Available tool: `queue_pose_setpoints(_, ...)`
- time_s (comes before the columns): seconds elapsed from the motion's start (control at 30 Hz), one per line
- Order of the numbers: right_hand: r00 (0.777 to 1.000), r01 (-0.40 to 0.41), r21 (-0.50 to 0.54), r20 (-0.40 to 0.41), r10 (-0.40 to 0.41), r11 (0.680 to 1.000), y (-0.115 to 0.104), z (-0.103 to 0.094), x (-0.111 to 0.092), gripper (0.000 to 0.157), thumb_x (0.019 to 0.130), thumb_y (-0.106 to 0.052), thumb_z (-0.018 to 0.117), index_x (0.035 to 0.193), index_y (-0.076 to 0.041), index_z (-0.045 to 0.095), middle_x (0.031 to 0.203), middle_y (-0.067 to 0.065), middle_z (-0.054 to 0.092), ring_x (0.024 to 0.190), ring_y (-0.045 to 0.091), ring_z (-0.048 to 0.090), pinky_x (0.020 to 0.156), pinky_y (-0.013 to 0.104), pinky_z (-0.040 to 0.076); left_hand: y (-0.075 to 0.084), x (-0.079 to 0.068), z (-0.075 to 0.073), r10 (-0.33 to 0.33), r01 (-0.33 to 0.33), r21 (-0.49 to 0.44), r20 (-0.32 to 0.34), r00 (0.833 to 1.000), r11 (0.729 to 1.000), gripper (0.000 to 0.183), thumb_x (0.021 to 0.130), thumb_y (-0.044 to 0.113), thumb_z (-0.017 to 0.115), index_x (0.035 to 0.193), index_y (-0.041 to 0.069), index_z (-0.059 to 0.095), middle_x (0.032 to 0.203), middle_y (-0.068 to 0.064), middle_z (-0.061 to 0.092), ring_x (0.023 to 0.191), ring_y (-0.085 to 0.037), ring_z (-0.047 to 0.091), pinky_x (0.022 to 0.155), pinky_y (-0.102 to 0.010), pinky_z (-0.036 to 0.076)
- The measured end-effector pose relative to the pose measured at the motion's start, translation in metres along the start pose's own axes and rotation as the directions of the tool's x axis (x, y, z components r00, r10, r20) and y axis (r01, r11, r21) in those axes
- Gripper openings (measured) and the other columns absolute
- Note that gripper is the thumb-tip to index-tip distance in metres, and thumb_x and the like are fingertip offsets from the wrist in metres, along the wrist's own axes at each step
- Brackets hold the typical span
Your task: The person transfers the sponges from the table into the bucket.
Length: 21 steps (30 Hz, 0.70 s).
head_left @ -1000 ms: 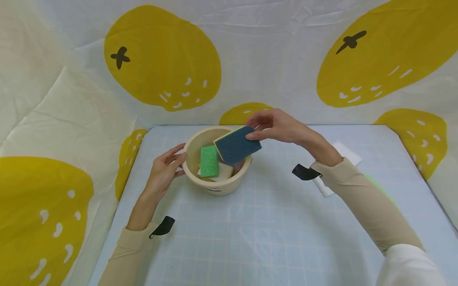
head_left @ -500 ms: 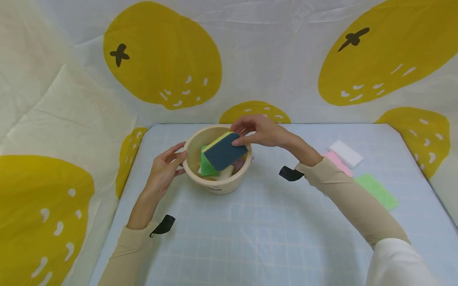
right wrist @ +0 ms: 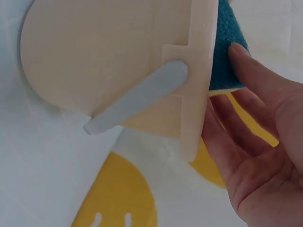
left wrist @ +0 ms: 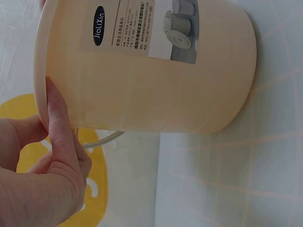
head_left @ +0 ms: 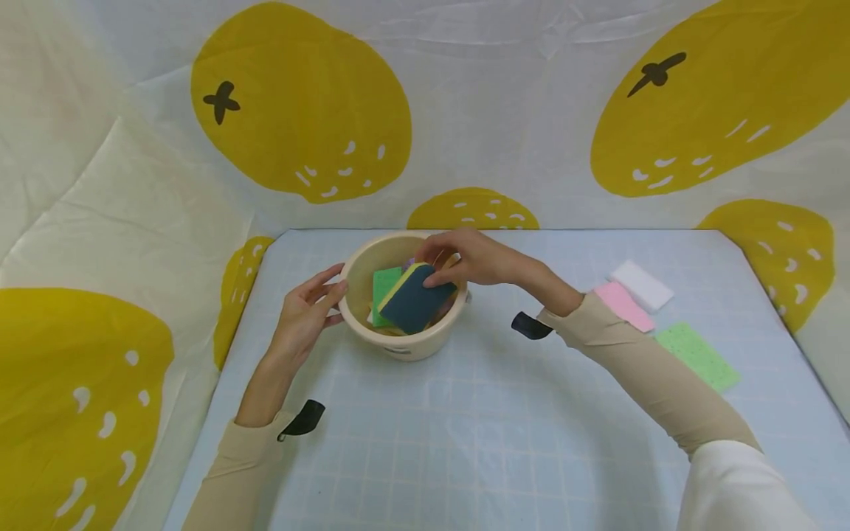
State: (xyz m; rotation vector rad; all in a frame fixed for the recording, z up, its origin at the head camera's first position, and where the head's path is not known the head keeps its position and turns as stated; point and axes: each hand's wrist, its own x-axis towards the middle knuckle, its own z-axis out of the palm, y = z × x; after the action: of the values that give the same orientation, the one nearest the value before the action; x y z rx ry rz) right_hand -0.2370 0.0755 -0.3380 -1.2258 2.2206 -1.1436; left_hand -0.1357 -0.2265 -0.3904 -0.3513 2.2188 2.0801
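A cream plastic bucket (head_left: 358, 324) stands toward the back of the table, with a paper label facing the left wrist view. My left hand (head_left: 302, 313) pinches its rim at the left, thumb on top and fingers beneath. Inside the bucket's mouth, my right hand (head_left: 461, 258) pinches a dark blue and yellow sponge (head_left: 415, 299) between thumb and fingers, tilted. That same sponge (right wrist: 225, 52) pokes above the rim in the right wrist view. A green sponge (head_left: 385, 284) lies in the bucket beside it. Other contents are mostly covered.
On the table's right side lie a white sponge (head_left: 643, 285), a pink sponge (head_left: 624, 306) and a light green sponge (head_left: 699, 355). A grey handle (right wrist: 142, 97) hangs at the bucket's side. A fabric wall with yellow fruit prints rises behind the table.
My right hand has moved left and down, bringing the blue and yellow sponge from above the bucket's right rim into its mouth. My left hand keeps its place on the rim.
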Motion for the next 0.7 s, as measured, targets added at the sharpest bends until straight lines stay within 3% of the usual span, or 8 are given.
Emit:
queue_pose_setpoints(0.33, 0.986, -0.056, -0.22, 0.141, 0.088, 0.974, -0.017, 0.01, 0.002, 0.038, 0.095, -0.007, 0.074, 0.133, -0.001, 0.066, 0.122, 0.01, 0.07, 0.109, 0.024, 0.065, 0.095, 0.032, 0.057, 0.001, -0.001, 0.001, 0.0, 0.0, 0.027, -0.008, 1.0, 1.0, 0.052, 0.1, 0.031, 0.07, 0.148, 0.018, 0.057, 0.122, -0.01, 0.062, 0.095, -0.013, 0.064, 0.08, -0.027, 0.062)
queue_pose_setpoints(0.53, 0.993, -0.061, -0.314, 0.081, 0.091, 0.947, -0.018, 0.019, 0.003, 0.035, 0.095, 0.0, 0.072, 0.129, 0.001, 0.067, 0.121, 0.016, 0.064, 0.106, 0.029, 0.062, 0.094, 0.036, 0.056, 0.001, -0.001, 0.001, -0.005, 0.005, 0.025, -0.008, 1.0, 1.0, 0.052, 0.1, 0.031, 0.069, 0.149, 0.019, 0.057, 0.125, -0.011, 0.061, 0.096, -0.013, 0.064, 0.08, -0.027, 0.061)
queue_pose_setpoints(0.7, 0.995, -0.067, -0.332, 0.042, 0.086, 0.941, -0.016, 0.022, 0.002, 0.034, 0.095, 0.0, 0.072, 0.128, 0.001, 0.066, 0.122, 0.016, 0.065, 0.105, 0.029, 0.062, 0.094, 0.036, 0.056, 0.001, -0.002, 0.001, -0.002, 0.002, 0.028, -0.005, 1.0, 1.0, 0.053, 0.1, 0.031, 0.069, 0.149, 0.018, 0.056, 0.125, -0.011, 0.061, 0.097, -0.013, 0.065, 0.08, -0.027, 0.061)
